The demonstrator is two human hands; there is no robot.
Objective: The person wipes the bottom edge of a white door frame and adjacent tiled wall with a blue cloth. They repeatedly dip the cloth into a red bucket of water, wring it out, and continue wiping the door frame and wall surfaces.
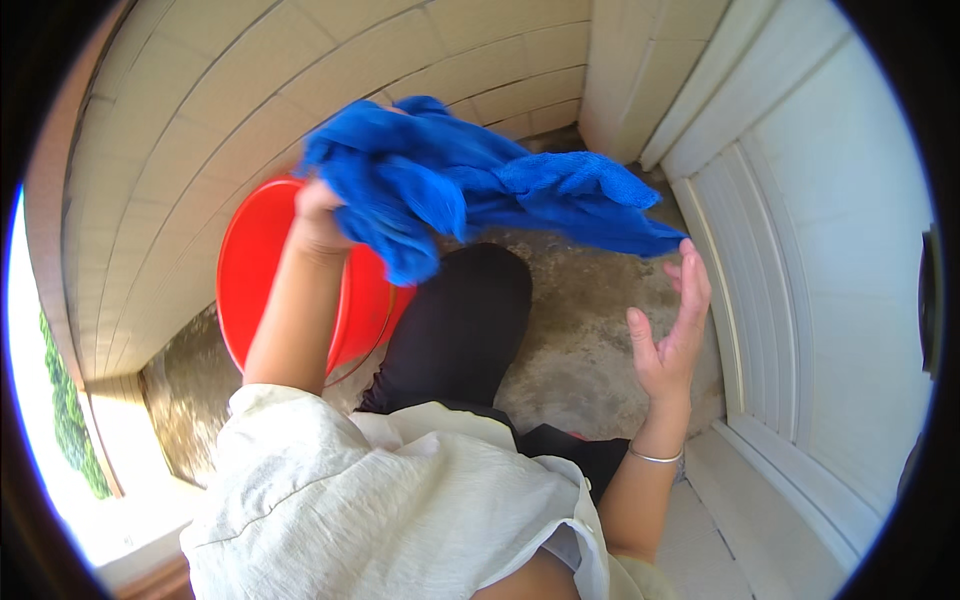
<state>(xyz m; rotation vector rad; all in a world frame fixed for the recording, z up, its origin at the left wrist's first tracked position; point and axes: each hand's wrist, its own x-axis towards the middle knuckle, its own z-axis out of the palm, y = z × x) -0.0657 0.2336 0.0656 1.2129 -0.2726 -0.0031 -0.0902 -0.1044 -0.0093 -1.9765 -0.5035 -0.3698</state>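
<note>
A blue terry cloth [480,176], blurred in places by motion, stretches through the air in front of me. My left hand [319,214] grips its bunched left end, and folds of cloth hide most of the fingers. On the other side, the cloth tapers to a point at the fingertips of my right hand [675,322]. That hand is spread, its thumb well apart from the fingers, and a silver bangle circles the wrist. Whether the fingertips touch the cloth I cannot tell. Below and behind my left forearm stands a red plastic bucket [259,247], partly covered by the arm and cloth.
A tiled wall [247,112] runs along the left and far side. To the right is a white panelled door [840,247] with its frame. My black-trousered knee [480,315] juts over the stained concrete floor [585,315]. Bright daylight and greenery [71,405] show at far left.
</note>
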